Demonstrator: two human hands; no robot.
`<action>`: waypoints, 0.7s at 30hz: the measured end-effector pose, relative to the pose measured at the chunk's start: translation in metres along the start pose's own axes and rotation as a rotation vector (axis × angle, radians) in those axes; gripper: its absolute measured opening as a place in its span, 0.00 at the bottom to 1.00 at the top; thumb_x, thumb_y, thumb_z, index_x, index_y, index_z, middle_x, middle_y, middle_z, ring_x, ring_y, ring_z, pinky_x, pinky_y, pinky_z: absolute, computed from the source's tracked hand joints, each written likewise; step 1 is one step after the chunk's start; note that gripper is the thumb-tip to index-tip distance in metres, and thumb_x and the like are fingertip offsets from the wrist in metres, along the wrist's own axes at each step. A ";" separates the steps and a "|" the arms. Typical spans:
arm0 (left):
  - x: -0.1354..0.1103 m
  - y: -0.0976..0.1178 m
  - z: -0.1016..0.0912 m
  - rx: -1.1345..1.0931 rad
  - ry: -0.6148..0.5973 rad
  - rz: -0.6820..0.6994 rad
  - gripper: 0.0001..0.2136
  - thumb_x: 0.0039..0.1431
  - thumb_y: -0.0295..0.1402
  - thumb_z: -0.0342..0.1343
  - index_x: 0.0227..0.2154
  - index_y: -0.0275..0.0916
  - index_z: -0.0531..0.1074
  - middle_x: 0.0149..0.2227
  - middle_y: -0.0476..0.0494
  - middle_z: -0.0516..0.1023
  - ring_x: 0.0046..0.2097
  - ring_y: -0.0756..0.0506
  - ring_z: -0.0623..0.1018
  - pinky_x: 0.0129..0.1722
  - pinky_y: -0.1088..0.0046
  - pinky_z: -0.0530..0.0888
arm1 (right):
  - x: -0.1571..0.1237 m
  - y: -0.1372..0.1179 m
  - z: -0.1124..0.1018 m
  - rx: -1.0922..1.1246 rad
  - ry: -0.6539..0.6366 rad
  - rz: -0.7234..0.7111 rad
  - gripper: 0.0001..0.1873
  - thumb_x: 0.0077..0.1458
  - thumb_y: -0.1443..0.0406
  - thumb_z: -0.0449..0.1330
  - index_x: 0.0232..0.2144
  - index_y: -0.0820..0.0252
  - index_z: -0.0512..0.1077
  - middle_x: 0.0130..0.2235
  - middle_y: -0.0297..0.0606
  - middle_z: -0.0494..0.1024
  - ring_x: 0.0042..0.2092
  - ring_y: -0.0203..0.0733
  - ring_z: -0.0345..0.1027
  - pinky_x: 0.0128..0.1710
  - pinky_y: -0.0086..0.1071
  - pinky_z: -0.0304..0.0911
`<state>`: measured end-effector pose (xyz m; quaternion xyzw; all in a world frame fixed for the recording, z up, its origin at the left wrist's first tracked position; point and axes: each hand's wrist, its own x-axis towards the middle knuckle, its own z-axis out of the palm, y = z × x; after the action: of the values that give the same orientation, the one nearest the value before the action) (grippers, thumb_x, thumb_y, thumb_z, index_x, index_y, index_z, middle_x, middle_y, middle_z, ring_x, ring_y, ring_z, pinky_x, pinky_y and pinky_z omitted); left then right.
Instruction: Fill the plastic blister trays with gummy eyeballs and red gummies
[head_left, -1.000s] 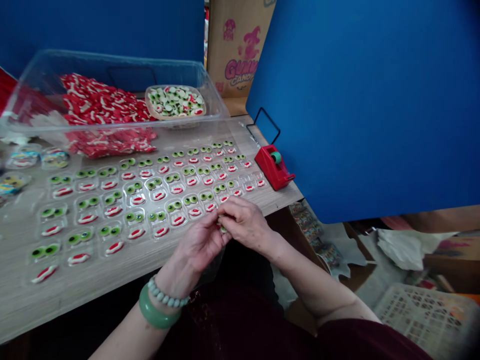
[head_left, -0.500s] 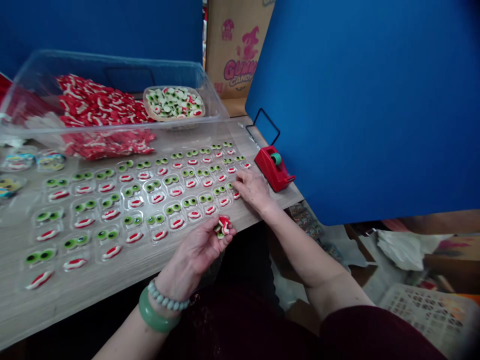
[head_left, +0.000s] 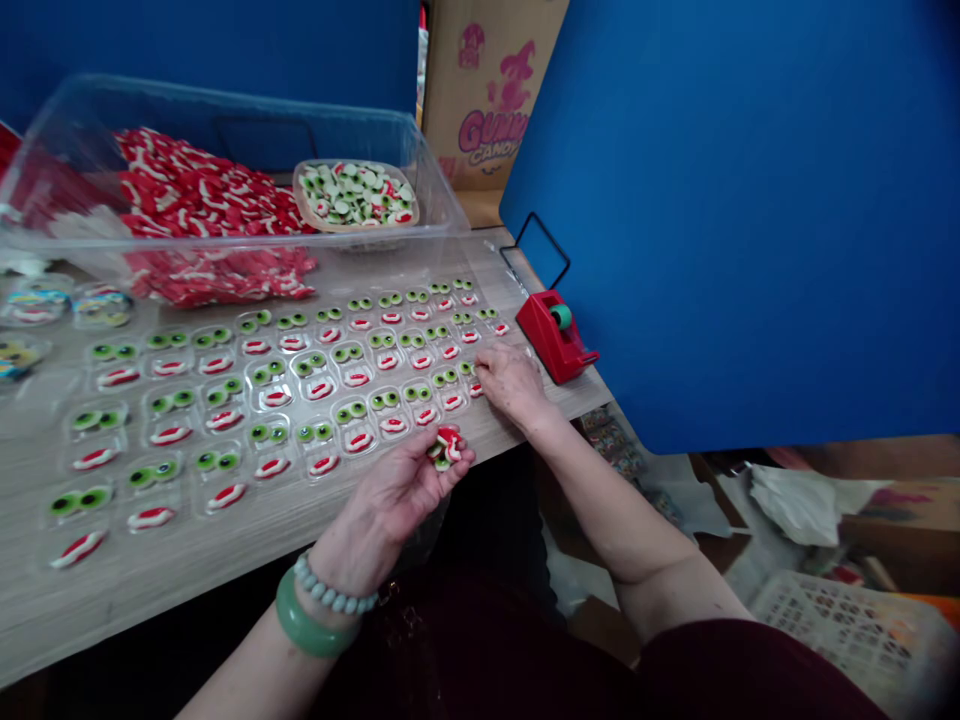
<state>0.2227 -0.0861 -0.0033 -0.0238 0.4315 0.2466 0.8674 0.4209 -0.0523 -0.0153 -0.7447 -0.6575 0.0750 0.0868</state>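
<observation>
My left hand (head_left: pixel 397 485) is closed loosely, palm up, around a few gummy candies (head_left: pixel 448 447), red-and-white teeth shapes and green eyeballs. It hovers at the table's front edge. My right hand (head_left: pixel 514 382) rests over the right end of the front row, its fingertips pressed together on a small clear plastic tray. Beside those fingertips a green eyeball gummy (head_left: pixel 467 368) shows, with a red-and-white teeth gummy (head_left: pixel 476 390) below it. What the fingertips pinch, if anything, is hidden. Rows of clear trays (head_left: pixel 358 425) hold eyeball pairs above teeth gummies.
A clear bin (head_left: pixel 240 240) at the back holds a heap of red-and-white gummies (head_left: pixel 210 200) and a tub of eyeball gummies (head_left: pixel 356 195). A red tape dispenser (head_left: pixel 553 335) stands right of my right hand. A blue panel (head_left: pixel 735 220) rises along the right side.
The view has shifted slightly, so the table contents sit a little differently in frame. Both hands stay nearly where they were, the right still at the end tray.
</observation>
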 end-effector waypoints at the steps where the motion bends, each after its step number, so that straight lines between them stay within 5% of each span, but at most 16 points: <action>1: -0.001 0.001 0.000 -0.006 -0.006 0.009 0.06 0.66 0.21 0.48 0.38 0.33 0.69 0.29 0.41 0.78 0.29 0.45 0.81 0.30 0.70 0.82 | -0.001 0.000 0.000 0.026 0.028 0.005 0.13 0.57 0.69 0.54 0.37 0.59 0.79 0.42 0.42 0.78 0.46 0.47 0.69 0.46 0.36 0.61; 5: -0.004 0.005 0.000 -0.037 -0.023 0.041 0.08 0.68 0.24 0.47 0.34 0.34 0.70 0.29 0.40 0.78 0.33 0.43 0.83 0.35 0.66 0.83 | -0.022 -0.012 -0.012 0.262 0.180 -0.086 0.14 0.58 0.69 0.55 0.43 0.58 0.78 0.43 0.39 0.78 0.45 0.44 0.70 0.46 0.35 0.62; 8: -0.004 0.007 0.004 -0.113 -0.055 0.080 0.08 0.67 0.23 0.47 0.35 0.33 0.71 0.30 0.42 0.79 0.32 0.46 0.82 0.35 0.68 0.82 | -0.052 -0.036 -0.026 0.449 0.104 -0.285 0.10 0.60 0.68 0.55 0.38 0.58 0.78 0.38 0.36 0.78 0.41 0.40 0.71 0.43 0.31 0.63; 11: -0.003 0.006 0.009 -0.162 -0.074 0.075 0.11 0.68 0.22 0.45 0.31 0.32 0.71 0.27 0.44 0.77 0.26 0.51 0.78 0.28 0.78 0.79 | -0.079 -0.059 -0.029 0.398 0.017 -0.405 0.09 0.61 0.68 0.56 0.38 0.58 0.76 0.39 0.37 0.78 0.42 0.41 0.69 0.45 0.33 0.63; 16: -0.004 0.000 0.011 -0.167 -0.032 0.045 0.14 0.68 0.22 0.43 0.31 0.34 0.71 0.26 0.45 0.76 0.26 0.52 0.78 0.28 0.82 0.77 | -0.096 -0.071 -0.017 0.148 0.007 -0.379 0.08 0.62 0.66 0.56 0.42 0.58 0.74 0.43 0.42 0.76 0.45 0.46 0.66 0.48 0.39 0.61; 21: -0.006 -0.001 0.009 -0.194 -0.070 0.046 0.14 0.70 0.28 0.43 0.33 0.34 0.71 0.26 0.44 0.77 0.25 0.51 0.77 0.26 0.80 0.77 | -0.094 -0.066 -0.011 0.365 0.037 -0.312 0.07 0.63 0.67 0.55 0.40 0.57 0.73 0.39 0.37 0.76 0.42 0.41 0.68 0.45 0.33 0.62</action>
<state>0.2263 -0.0871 0.0067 -0.0891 0.3757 0.3077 0.8696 0.3481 -0.1375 0.0100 -0.6073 -0.7384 0.1649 0.2425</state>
